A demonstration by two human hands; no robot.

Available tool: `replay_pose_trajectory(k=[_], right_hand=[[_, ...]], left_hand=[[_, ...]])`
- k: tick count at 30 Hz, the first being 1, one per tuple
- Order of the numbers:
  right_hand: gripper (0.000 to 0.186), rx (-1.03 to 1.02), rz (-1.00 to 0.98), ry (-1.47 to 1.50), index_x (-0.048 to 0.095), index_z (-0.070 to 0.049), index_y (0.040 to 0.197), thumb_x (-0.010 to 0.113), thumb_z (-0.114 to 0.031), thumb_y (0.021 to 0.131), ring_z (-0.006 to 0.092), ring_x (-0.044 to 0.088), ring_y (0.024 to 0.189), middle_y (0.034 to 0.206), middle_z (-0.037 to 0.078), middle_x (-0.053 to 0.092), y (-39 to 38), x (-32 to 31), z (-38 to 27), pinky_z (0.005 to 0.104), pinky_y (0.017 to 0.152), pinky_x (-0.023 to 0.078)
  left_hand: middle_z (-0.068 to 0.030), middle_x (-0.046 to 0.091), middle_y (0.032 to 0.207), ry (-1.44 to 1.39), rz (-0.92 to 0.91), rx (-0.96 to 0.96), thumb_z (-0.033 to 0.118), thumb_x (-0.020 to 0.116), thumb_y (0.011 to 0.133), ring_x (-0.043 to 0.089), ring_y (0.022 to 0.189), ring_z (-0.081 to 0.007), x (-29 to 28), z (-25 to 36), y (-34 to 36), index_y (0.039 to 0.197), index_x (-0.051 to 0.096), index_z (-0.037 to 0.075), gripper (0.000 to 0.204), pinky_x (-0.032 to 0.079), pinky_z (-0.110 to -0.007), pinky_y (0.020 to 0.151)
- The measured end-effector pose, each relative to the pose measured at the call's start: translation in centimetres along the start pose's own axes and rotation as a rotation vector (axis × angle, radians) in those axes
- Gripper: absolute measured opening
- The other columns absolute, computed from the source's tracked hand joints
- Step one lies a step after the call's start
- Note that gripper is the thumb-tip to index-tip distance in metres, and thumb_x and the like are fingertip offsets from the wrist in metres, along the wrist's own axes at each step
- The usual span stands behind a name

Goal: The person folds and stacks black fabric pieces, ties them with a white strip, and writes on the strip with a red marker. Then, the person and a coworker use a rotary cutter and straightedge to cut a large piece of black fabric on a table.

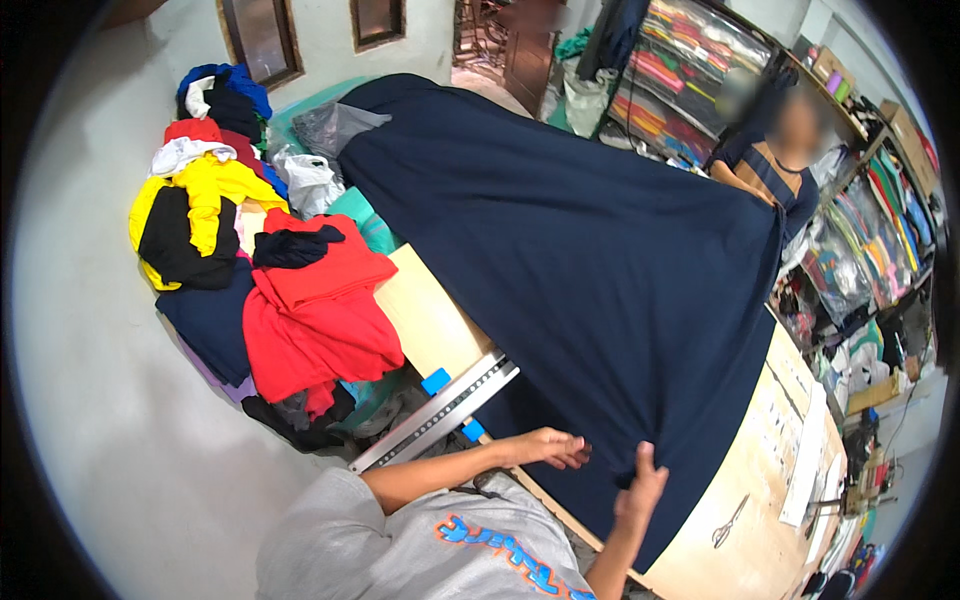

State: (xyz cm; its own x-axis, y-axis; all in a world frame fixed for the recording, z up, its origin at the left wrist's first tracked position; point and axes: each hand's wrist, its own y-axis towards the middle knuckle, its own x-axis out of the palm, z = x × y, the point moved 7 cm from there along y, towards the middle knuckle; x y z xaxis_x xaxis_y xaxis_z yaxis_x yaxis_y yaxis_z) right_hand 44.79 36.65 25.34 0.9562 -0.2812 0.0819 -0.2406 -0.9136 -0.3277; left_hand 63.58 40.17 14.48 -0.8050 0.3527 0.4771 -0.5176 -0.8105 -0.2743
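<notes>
A large dark navy cloth (560,250) is spread over the table, its folds running together toward my right hand. At the near edge, my right hand (642,490) has its thumb raised and is closed on a bunched bit of this cloth; some of its fingers are hidden. To its left, my left hand (545,448) is held low over the cloth, fingers loosely stretched and nothing between them. At the far right, a person (775,180) holds the cloth's other edge, which hangs in folds there.
Scissors (730,522) and a white strip (803,470) lie on the pale tabletop (765,440) at right. A perforated metal rail (440,410) with blue end pieces stands by the table's left edge. Piled garments (310,300) fill the left; shelves of packed clothes (665,75) stand behind.
</notes>
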Motion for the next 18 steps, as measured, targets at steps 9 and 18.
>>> replay_pose_trajectory(k=[9,18], right_hand=[[0.040,-0.089,0.354,-0.062,0.065,-0.003,0.119,0.074,-0.037,0.098,0.0145,0.065,0.074,0.098,0.004,0.070,0.2,-32.1,-0.5,0.0290,0.061,0.050],[0.059,0.064,0.376,-0.656,0.063,0.007,0.131,0.064,-0.045,0.103,0.0262,0.068,0.107,0.118,0.018,0.072,6.3,-37.3,14.3,0.0421,0.089,0.055]], left_hand=[[-0.0105,0.067,0.135,-0.861,0.745,0.385,0.024,0.077,0.095,0.064,0.123,-0.0289,-18.5,-0.8,6.1,0.136,0.062,0.006,0.047,0.051,-0.048,0.108],[-0.0160,0.069,0.124,-0.182,1.223,0.325,0.048,0.052,0.110,0.067,0.109,-0.0253,-28.0,-2.1,-1.1,0.124,0.060,-0.010,0.061,0.053,-0.040,0.097]])
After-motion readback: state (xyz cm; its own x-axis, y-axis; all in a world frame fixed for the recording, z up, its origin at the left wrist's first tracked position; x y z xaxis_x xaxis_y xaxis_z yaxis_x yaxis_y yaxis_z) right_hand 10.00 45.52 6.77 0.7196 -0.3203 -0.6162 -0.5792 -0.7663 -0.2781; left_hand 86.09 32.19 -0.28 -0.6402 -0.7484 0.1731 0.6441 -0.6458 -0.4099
